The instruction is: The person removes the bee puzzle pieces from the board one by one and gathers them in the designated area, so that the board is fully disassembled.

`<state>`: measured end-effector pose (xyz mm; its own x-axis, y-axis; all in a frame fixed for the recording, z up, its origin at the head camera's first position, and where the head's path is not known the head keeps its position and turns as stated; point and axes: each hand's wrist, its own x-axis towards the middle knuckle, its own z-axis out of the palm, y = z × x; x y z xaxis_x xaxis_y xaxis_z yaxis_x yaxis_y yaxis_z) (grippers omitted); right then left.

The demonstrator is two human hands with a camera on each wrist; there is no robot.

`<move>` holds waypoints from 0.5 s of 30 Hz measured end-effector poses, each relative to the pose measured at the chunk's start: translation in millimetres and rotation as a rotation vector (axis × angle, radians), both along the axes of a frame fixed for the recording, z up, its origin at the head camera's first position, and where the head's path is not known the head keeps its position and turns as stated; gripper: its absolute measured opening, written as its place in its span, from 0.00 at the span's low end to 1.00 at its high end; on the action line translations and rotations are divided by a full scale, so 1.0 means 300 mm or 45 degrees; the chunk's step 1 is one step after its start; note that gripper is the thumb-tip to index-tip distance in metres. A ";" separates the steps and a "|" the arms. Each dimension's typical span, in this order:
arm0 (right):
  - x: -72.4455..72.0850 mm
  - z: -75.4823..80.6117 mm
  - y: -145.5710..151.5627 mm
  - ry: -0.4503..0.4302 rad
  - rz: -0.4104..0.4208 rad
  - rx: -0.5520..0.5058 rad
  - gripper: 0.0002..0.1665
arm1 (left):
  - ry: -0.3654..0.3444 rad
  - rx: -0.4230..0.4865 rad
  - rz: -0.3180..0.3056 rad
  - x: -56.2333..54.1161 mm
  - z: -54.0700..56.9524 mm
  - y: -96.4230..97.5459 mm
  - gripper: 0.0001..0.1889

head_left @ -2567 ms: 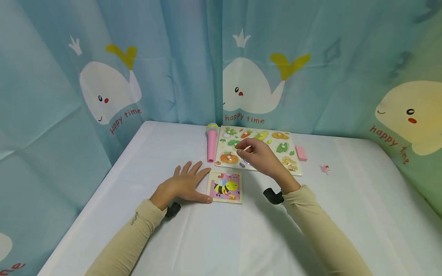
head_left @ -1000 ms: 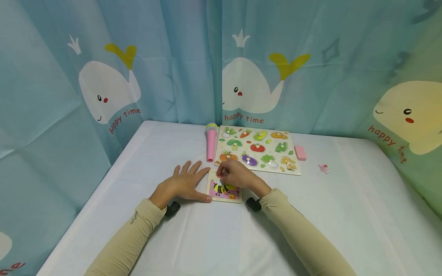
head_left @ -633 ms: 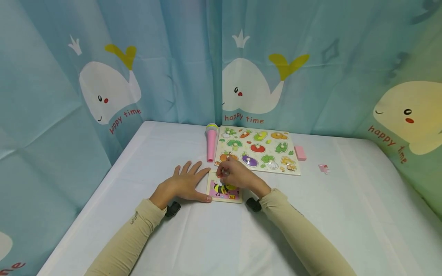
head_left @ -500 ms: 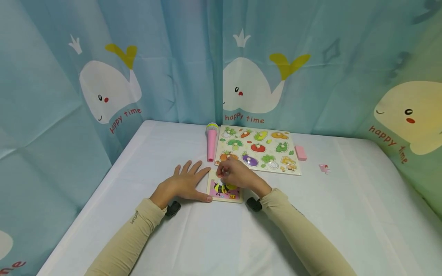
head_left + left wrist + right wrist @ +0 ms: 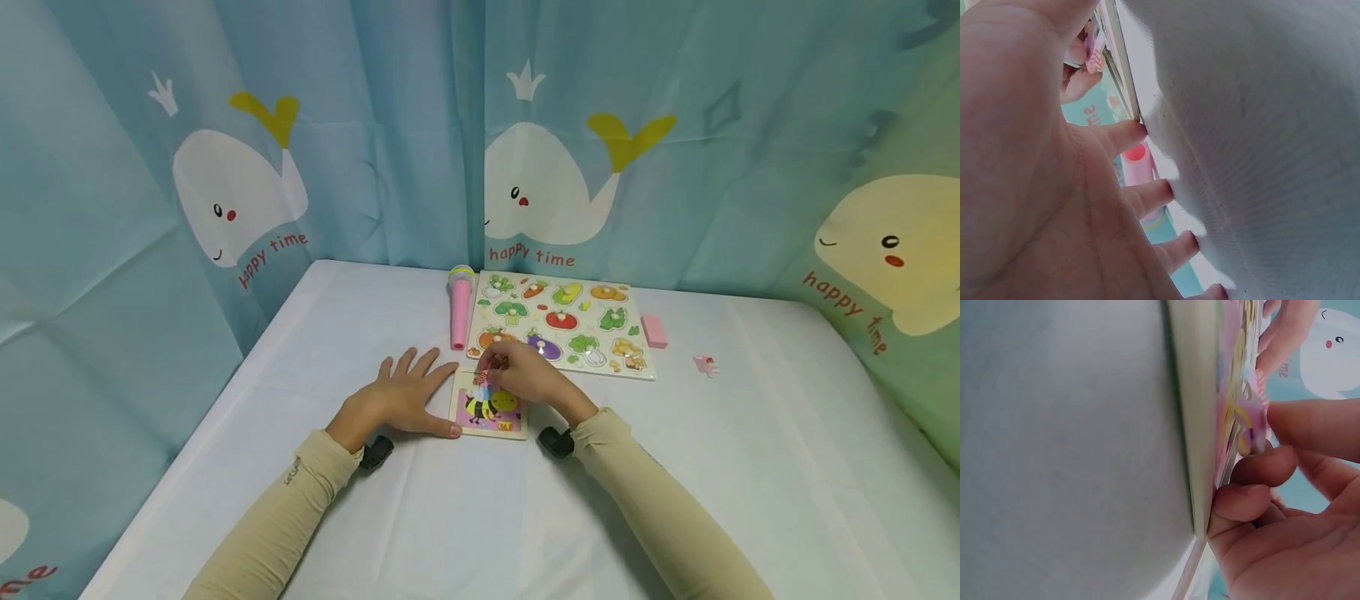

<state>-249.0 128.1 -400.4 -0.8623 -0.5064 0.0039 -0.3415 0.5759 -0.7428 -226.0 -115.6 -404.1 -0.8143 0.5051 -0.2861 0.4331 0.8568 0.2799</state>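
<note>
A small square bee puzzle (image 5: 487, 427) in a pale wooden frame lies on the table. My left hand (image 5: 397, 402) is spread beside it, thumb and index finger at the frame's left side, holding nothing. Over the puzzle's top edge, my right hand (image 5: 531, 375) pinches a pink puzzle piece (image 5: 1250, 422) with a red patterned part between thumb and finger. The right wrist view shows this piece tilted and standing proud of the picture, close to the other pieces. My right fingers hide the puzzle's upper right corner in the head view.
Behind the puzzle lies a vegetable peg board (image 5: 585, 333). A pink toy microphone (image 5: 460, 312) stands along its left side. A pink block (image 5: 654, 332) and a loose pink puzzle piece (image 5: 706, 365) lie to the right. A whale-print curtain (image 5: 390, 167) closes off the back.
My right hand has come down from above the vegetable board to the bee puzzle. In the last half second it has shifted slightly right, showing more of the picture. My left hand has stayed put.
</note>
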 end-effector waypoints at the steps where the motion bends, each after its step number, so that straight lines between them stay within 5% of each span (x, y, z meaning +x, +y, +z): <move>1: 0.000 0.002 0.002 0.009 0.012 0.000 0.08 | 0.001 -0.001 -0.001 -0.001 0.000 0.000 0.58; 7: -0.007 0.002 0.015 0.023 0.035 0.015 0.13 | 0.007 -0.014 0.003 -0.005 -0.003 0.001 0.58; 15: -0.016 0.002 0.025 -0.101 -0.061 -0.024 0.04 | 0.006 -0.027 0.010 -0.003 -0.005 0.004 0.58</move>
<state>-254.0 135.5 -399.9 -0.8835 -0.4650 -0.0558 -0.2539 0.5756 -0.7773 -226.8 -114.3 -405.7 -0.8198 0.4922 -0.2927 0.4274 0.8660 0.2594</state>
